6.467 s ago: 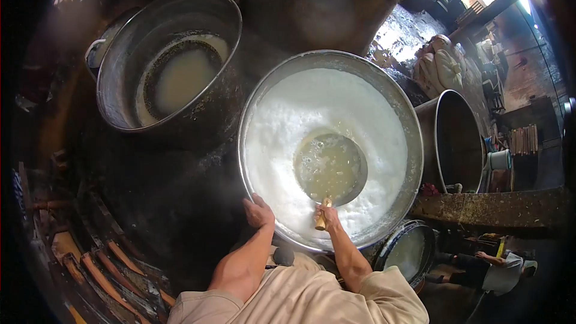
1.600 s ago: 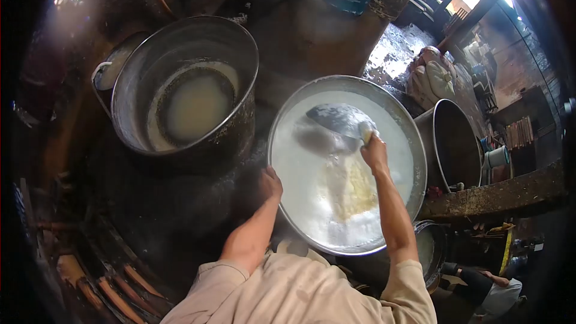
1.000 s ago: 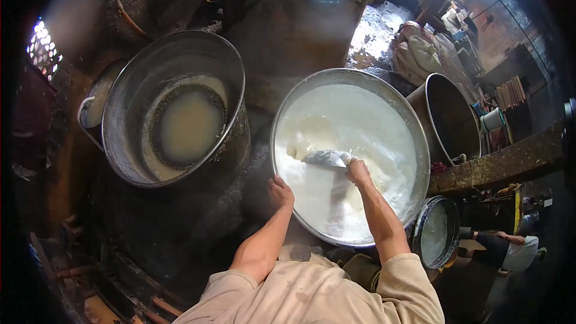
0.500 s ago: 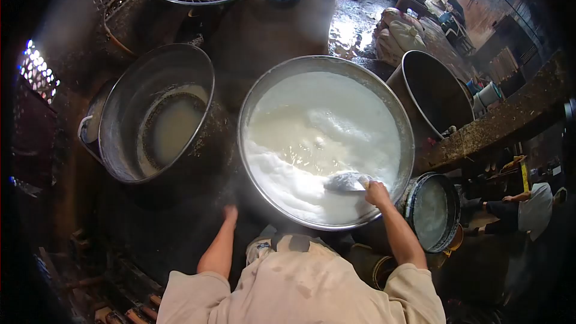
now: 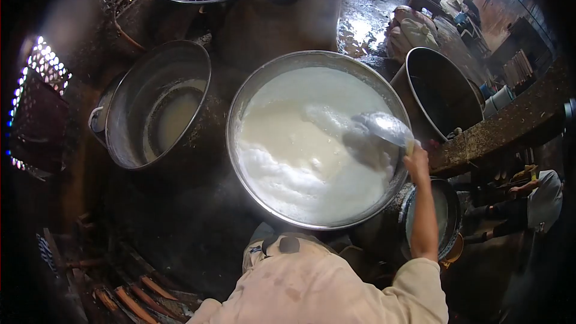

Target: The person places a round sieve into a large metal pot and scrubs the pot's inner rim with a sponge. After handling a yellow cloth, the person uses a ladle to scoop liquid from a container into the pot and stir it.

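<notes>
Above the vat (image 5: 315, 59), metal scoop (image 5: 387, 127)

The right arm (image 5: 425, 219) is outstretched, its grip (image 5: 416, 161) curled.

This looks like a rough workshop for handling liquid in bulk: a wide metal pot (image 5: 232, 126) full of pale, frothy liquid (image 5: 282, 126) stands in the middle, with a deep pot (image 5: 129, 123) to its left and a large vat (image 5: 441, 93) to its right. Rough lengths of wood (image 5: 133, 305) lie at lower left, bulging sacks (image 5: 414, 33) sit beside a wet, shiny floor (image 5: 363, 29), and another person (image 5: 545, 201) is off to the right.
</notes>
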A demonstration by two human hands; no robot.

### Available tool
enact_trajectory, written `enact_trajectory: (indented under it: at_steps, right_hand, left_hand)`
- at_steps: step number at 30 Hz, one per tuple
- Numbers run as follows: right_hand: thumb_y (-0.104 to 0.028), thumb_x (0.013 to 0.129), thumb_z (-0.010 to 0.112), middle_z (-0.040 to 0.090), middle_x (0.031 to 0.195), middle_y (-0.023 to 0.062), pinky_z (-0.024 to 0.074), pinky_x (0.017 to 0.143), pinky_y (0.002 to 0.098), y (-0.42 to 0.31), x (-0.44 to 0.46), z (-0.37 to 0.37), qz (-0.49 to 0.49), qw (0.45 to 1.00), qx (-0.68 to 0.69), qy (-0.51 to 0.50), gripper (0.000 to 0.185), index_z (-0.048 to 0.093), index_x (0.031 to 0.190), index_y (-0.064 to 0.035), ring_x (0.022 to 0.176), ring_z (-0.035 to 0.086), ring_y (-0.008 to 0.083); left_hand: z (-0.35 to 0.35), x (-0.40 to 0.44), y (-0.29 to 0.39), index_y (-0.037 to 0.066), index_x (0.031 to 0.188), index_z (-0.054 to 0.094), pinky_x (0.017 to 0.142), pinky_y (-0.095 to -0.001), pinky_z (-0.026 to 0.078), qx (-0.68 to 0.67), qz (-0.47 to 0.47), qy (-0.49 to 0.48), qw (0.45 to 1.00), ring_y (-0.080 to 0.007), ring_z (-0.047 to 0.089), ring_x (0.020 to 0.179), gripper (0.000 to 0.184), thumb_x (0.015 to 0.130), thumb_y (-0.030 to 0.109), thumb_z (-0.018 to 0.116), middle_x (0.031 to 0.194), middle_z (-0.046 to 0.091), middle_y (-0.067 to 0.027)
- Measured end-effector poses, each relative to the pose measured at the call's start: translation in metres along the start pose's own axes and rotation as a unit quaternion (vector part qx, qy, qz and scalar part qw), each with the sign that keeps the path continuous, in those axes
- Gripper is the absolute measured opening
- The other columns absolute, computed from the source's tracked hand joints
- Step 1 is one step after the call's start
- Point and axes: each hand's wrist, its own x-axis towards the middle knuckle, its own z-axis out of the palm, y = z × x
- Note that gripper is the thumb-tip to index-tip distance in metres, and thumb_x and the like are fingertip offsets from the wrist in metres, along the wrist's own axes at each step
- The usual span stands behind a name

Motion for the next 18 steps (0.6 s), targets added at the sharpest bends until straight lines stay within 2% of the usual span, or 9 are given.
enact_trajectory:
  at_steps: [4, 6, 8, 10, 12, 18]
  right_hand:
    - [-0.008, 0.066, 0.055, 0.062, 0.079, 0.0205, 0.0505, 0.065, 0.0398, 0.028, 0.038, 0.082, 0.02, 0.997, -0.064, 0.028, 0.034, 0.056, 0.099, -0.0014, 0.074, 0.063, 0.0329]
    - [-0.008, 0.068, 0.054, 0.062, 0.076, 0.0201, 0.0521, 0.058, 0.0375, 0.045, 0.041, 0.119, 0.055, 0.997, -0.028, -0.052, 0.03, 0.056, 0.096, -0.0007, 0.065, 0.063, 0.0299]
    - [-0.007, 0.067, 0.055, 0.062, 0.074, 0.0198, 0.0519, 0.054, 0.0374, 0.041, 0.027, 0.141, 0.039, 0.996, -0.004, -0.077, 0.029, 0.055, 0.095, 0.0, 0.061, 0.063, 0.029]
    - [-0.006, 0.066, 0.056, 0.062, 0.072, 0.0195, 0.0516, 0.051, 0.0374, 0.024, 0.008, 0.151, 0.024, 0.994, 0.02, -0.101, 0.028, 0.055, 0.093, 0.0006, 0.057, 0.062, 0.028]
    - [-0.006, 0.066, 0.056, 0.061, 0.068, 0.0175, 0.0504, 0.043, 0.0361, -0.003, -0.015, 0.154, 0.073, 0.982, 0.086, -0.152, 0.028, 0.054, 0.093, 0.0015, 0.051, 0.061, 0.0255]
    - [-0.006, 0.063, 0.059, 0.06, 0.065, 0.0167, 0.0503, 0.041, 0.0346, -0.064, -0.076, 0.183, 0.094, 0.968, 0.14, -0.186, 0.03, 0.053, 0.091, 0.003, 0.049, 0.059, 0.024]
  left_hand:
    - [0.004, -0.007, 0.002, 0.004, 0.102, 0.058, 0.076, -0.0402, 0.044, -0.007, 0.019, -0.003, 1.0, -0.0333, 0.055, 0.092, 0.036, 0.082, 0.03, 0.043, 0.102, 0.057, -0.0185]
    - [0.001, -0.008, 0.004, 0.004, 0.101, 0.058, 0.075, -0.0403, 0.044, -0.012, 0.023, -0.004, 1.0, -0.0332, 0.055, 0.091, 0.037, 0.082, 0.031, 0.043, 0.101, 0.057, -0.0183]
    - [-0.002, -0.006, 0.004, 0.004, 0.101, 0.058, 0.075, -0.0404, 0.044, -0.016, 0.025, -0.004, 1.0, -0.0331, 0.055, 0.091, 0.037, 0.082, 0.031, 0.043, 0.1, 0.057, -0.0181]
    - [-0.006, -0.003, 0.006, 0.004, 0.101, 0.058, 0.075, -0.0405, 0.044, -0.021, 0.025, -0.006, 0.999, -0.0329, 0.055, 0.09, 0.037, 0.082, 0.032, 0.043, 0.1, 0.057, -0.0179]
    - [-0.013, 0.0, 0.007, 0.004, 0.101, 0.057, 0.075, -0.0406, 0.044, -0.024, 0.018, -0.006, 1.0, -0.0328, 0.055, 0.09, 0.037, 0.082, 0.032, 0.043, 0.099, 0.057, -0.0177]
    - [-0.037, 0.019, 0.015, 0.005, 0.101, 0.057, 0.074, -0.0408, 0.044, -0.015, -0.007, -0.013, 1.0, -0.0324, 0.055, 0.088, 0.037, 0.082, 0.033, 0.042, 0.097, 0.057, -0.0172]
